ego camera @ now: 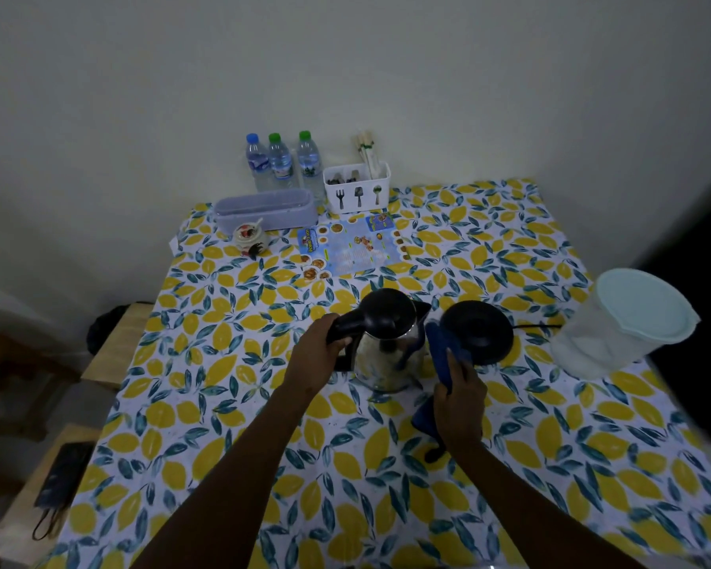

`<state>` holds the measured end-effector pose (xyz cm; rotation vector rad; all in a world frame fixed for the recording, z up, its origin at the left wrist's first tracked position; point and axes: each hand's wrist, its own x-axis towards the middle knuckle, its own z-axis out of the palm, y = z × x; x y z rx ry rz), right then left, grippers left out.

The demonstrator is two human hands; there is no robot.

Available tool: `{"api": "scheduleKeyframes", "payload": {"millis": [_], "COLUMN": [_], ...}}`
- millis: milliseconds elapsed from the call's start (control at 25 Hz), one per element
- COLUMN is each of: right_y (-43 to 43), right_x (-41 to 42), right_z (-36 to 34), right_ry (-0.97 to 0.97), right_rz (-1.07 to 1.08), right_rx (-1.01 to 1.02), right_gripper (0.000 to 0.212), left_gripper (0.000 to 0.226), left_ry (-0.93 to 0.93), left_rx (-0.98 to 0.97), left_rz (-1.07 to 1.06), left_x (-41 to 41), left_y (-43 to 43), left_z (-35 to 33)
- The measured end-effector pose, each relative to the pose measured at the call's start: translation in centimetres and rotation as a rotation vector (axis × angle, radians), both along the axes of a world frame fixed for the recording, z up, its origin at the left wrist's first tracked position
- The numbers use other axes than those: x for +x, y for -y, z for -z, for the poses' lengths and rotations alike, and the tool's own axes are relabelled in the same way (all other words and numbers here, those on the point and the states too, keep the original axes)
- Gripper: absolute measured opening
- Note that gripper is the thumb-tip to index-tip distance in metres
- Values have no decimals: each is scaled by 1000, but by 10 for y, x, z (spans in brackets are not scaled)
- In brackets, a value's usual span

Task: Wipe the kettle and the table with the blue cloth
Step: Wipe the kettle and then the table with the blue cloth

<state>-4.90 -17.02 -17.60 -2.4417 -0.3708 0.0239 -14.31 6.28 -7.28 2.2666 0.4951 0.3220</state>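
A steel kettle (386, 355) with a black lid and black handle stands in the middle of the table (230, 404), which is covered in a lemon-print cloth. My left hand (319, 355) grips the kettle's handle. My right hand (460, 404) holds the blue cloth (442, 351) pressed against the kettle's right side. The cloth's lower end hangs below my right hand. The kettle's black round base (479, 332) sits just right of the kettle, its cord running to the right.
A frosted tub with a pale lid (629, 322) stands at the right edge. At the back are three water bottles (282, 162), a white cutlery holder (356, 188), a grey long box (265, 209), a small painted jar (250, 239) and a printed menu card (354, 248). Wooden stools (111, 347) stand at the left.
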Motion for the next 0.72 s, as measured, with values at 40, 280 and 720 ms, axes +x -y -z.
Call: {"api": "scheduleKeyframes", "payload": {"millis": [40, 280, 720], "right_y": [-1, -18, -23], "right_x": [4, 20, 17], "right_z": [0, 6, 48], "right_ry": [-26, -202, -113], "right_rz": [-3, -52, -130], "right_rx": [-25, -318, -515], "right_gripper": [56, 62, 64], "left_gripper": [20, 18, 87], "left_ry": [15, -29, -295], "left_rx": [5, -14, -151], "left_rz": [-10, -67, -202], "left_x": [5, 39, 4], "left_y": [-2, -19, -7], "left_z": [-2, -2, 73]}}
